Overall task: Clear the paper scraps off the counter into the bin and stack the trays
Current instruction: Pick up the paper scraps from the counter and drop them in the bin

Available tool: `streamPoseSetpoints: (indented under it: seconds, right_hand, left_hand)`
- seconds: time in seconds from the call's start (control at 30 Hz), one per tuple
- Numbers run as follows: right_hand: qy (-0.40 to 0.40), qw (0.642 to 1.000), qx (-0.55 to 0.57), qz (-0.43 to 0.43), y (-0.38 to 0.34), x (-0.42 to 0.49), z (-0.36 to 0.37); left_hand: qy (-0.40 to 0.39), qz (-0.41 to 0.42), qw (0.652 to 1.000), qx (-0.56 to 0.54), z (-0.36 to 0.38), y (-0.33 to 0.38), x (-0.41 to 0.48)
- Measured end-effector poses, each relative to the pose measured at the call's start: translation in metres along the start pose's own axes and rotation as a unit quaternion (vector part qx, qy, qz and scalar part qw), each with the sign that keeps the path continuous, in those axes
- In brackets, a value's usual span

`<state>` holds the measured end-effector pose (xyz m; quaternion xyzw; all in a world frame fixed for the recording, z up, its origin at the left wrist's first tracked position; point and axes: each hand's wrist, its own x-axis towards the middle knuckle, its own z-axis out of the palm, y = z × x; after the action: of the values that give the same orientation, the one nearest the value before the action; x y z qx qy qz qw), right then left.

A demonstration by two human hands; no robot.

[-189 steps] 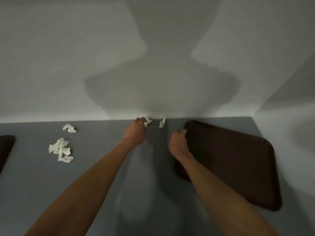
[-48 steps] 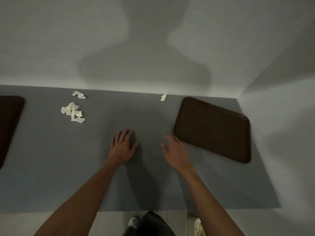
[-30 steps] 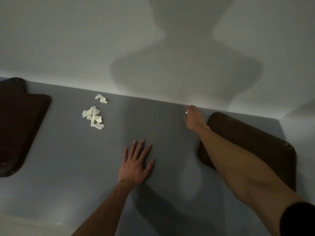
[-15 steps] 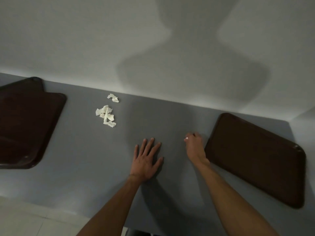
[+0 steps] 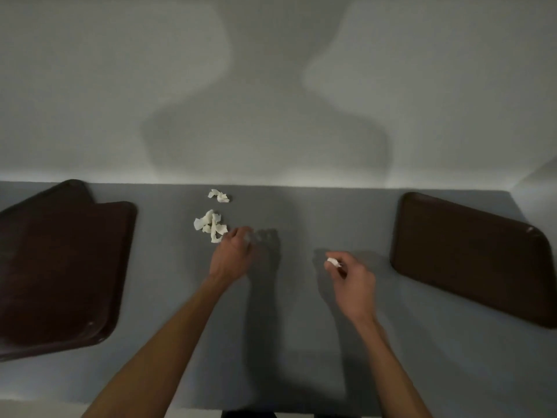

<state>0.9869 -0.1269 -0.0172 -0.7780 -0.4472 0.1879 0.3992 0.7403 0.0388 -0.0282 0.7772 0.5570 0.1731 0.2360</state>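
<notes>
Scrap (image 5: pixel 332 262) pinched in raised right hand (image 5: pixel 352 280), fingers curled.

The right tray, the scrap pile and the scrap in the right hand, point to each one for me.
right tray (image 5: pixel 470 254), head view, middle of its flat base
scrap pile (image 5: pixel 210 225), head view, centre of the heap
held scrap (image 5: pixel 332 262), head view, white bit at the fingers

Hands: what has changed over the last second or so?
The right hand fetched the scrap from by the wall and pinches it. The left hand lifted off the counter and reached to the scrap pile. Pile, small scrap and trays unmoved.
</notes>
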Motion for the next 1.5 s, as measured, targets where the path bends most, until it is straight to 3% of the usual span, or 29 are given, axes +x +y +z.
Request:
streamPoseSetpoints:
  seconds: [0.27,0.6,0.8,0.97,1.13,1.3,1.5]
  right_hand:
    - [0.066,0.995,0.036,0.058,-0.062,-0.047,0.029]
    - [0.108,0.986,0.03,0.126,-0.071,-0.087,0.004]
    - [0.138,0.977,0.023,0.158,-0.067,-0.105,-0.011]
    - [0.147,0.973,0.041,0.173,-0.067,-0.127,-0.016]
    - [0.181,0.964,0.054,0.189,-0.06,-0.15,-0.04]
    - [0.214,0.953,0.062,0.204,-0.04,-0.18,-0.089]
    - [0.254,0.939,0.083,0.217,0.018,-0.241,-0.164]
  left_hand:
    - [-0.099,0.0,0.991,0.091,-0.044,-0.067,0.12]
    - [-0.148,0.018,0.981,0.127,-0.022,-0.104,0.179]
    - [-0.122,0.021,0.977,0.172,-0.017,-0.111,0.176]
    - [-0.093,0.032,0.991,0.095,-0.025,-0.067,0.157]
    - [-0.061,0.159,0.985,0.036,-0.028,0.011,0.1]
    - [-0.07,0.235,0.969,-0.027,-0.008,0.089,0.019]
    - [-0.13,0.255,0.954,-0.088,0.052,0.185,-0.087]
